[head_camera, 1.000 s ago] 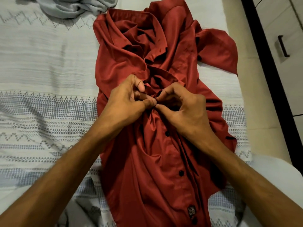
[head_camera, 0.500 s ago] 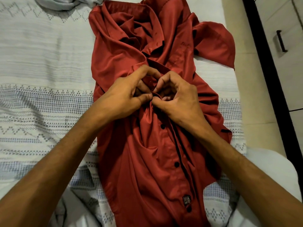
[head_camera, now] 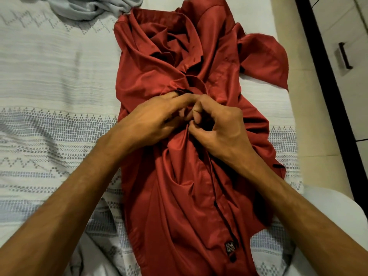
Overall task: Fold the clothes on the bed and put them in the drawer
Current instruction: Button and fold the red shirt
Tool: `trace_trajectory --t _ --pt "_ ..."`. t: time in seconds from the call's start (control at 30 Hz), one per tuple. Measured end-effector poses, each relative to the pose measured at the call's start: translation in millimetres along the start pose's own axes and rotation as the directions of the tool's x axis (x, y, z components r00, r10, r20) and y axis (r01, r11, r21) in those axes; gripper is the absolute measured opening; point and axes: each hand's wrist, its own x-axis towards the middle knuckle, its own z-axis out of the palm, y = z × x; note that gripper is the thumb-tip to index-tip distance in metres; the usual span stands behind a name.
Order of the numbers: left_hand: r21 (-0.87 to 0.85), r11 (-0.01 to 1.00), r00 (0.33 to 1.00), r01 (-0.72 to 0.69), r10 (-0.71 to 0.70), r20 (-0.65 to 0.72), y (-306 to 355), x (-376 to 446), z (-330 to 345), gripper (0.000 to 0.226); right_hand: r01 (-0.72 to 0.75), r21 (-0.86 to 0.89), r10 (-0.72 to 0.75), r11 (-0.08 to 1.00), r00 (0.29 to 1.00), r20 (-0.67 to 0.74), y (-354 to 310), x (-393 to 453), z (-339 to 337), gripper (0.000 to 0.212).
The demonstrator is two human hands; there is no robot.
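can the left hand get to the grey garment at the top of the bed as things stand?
Probably yes. The grey garment lies uncovered up-left of the red shirt, with only bare bedspread between. But the left hand is pinching the shirt's placket and must let go first.

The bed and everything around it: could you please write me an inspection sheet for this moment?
Surface: bed under a white cover with grey woven bands.
Job's things: red shirt lies lengthwise, rumpled, not yet folded; lower placket buttoned, collar end loose and bunched.
Clutter: grey garment crumpled at the far edge, touching the shirt's top corner.
Grippers: left hand and right hand meet at mid-placket, fingertips pinching the fabric.
Cables: nothing seen.
Surroundings: beige floor to the right; beyond it a white cabinet front with a dark handle.
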Motion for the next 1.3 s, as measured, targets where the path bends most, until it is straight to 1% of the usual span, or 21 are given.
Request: trace_trajectory --t 0.1,0.2,0.27,0.37,0.47,0.53,0.57,0.6,0.63,0.67,0.7,0.77,0.83,0.93,1.0,1.07,1.2,1.3 --pt "-0.012 0.999 0.999 -0.035 0.034 -0.025 1.1 0.7 -0.6 0.046 0.028 -0.054 -0.031 0.998 0.998 -0.051 -1.1 0.1 -1.7 0.021" --pt "-0.066 0.997 0.993 -0.038 0.03 -0.113 5.7 1.8 -0.9 0.045 0.046 -0.067 -0.052 0.997 0.995 -0.091 -0.6 -0.8 -7.4 0.022" --pt "-0.04 0.997 0.988 -0.066 0.06 -0.141 9.0 1.1 0.0 0.045 0.053 -0.066 -0.061 0.996 0.992 -0.115 -1.4 -2.4 -11.8 0.021" --pt "-0.009 0.992 0.979 -0.128 0.124 -0.164 7.8 2.8 -2.1 0.033 0.081 -0.134 -0.102 0.988 0.982 -0.157 -2.3 -4.2 -17.0 0.021" --pt "-0.006 0.994 0.974 -0.111 0.108 -0.198 3.1 2.6 -3.6 0.028 0.16 -0.224 -0.201 0.961 0.965 -0.171 -3.6 -8.7 -18.3 0.019" --pt "0.039 0.995 0.971 -0.095 0.102 -0.218 1.3 3.5 -1.0 0.024 0.192 -0.274 -0.248 0.942 0.951 -0.185 -3.9 -8.5 -19.4 0.027" --pt "0.04 0.995 0.97 -0.093 0.099 -0.222 1.3 4.2 0.4 0.023 0.205 -0.291 -0.268 0.934 0.944 -0.193 -3.5 -8.1 -20.2 0.027" --pt "0.023 0.995 0.97 -0.095 0.098 -0.223 1.9 4.2 1.8 0.022 0.195 -0.285 -0.259 0.938 0.943 -0.209 -3.6 -8.1 -20.2 0.024" --pt "0.013 0.995 0.969 -0.101 0.101 -0.227 2.6 4.4 1.9 0.021 0.161 -0.243 -0.22 0.956 0.947 -0.235 -3.2 -7.6 -20.6 0.018" --pt "0.019 0.994 0.967 -0.106 0.107 -0.23 4.1 4.0 2.2 0.02 0.114 -0.183 -0.161 0.977 0.951 -0.265 -2.8 -8.6 -22.0 0.008" --pt "0.038 0.993 0.966 -0.108 0.114 -0.23 5.3 5.0 1.2 0.021 0.06 -0.131 -0.098 0.99 0.946 -0.307 -2.0 -6.9 -23.5 0.007" --pt "0.054 0.994 0.969 -0.098 0.108 -0.224 8.9 4.7 0.9 0.022 -0.024 -0.066 0.0 0.998 0.937 -0.349 -0.4 -6.6 -25.8 0.023" --pt "0.074 0.993 0.969 -0.092 0.107 -0.223 11.7 4.4 1.1 0.023 -0.042 -0.066 0.017 0.997 0.941 -0.339 0.5 -6.0 -27.2 0.025" --pt "0.094 0.992 0.968 -0.088 0.108 -0.228 14.3 4.0 1.9 0.023 0.003 -0.146 -0.049 0.989 0.949 -0.311 0.7 -6.2 -26.3 0.025" --pt "0.142 0.986 0.963 -0.093 0.125 -0.238 15.4 3.0 2.5 0.023 0.033 -0.192 -0.081 0.981 0.965 -0.248 0.9 -5.9 -25.2 0.029" --pt "0.189 0.977 0.957 -0.099 0.145 -0.25 16.5 2.1 4.3 0.026 0.038 -0.208 -0.074 0.977 0.982 -0.171 3.4 -3.7 -27.2 0.03" --pt "0.195 0.977 0.961 -0.085 0.132 -0.242 18.0 3.1 7.6 0.03 0.022 -0.179 -0.041 0.984 0.994 -0.102 7.5 -3.0 -32.5 0.02" --pt "0.195 0.978 0.965 -0.08 0.125 -0.232 17.3 2.9 8.3 0.029 0.013 -0.116 -0.022 0.993 0.996 -0.083 7.3 -2.4 -33.5 0.02"
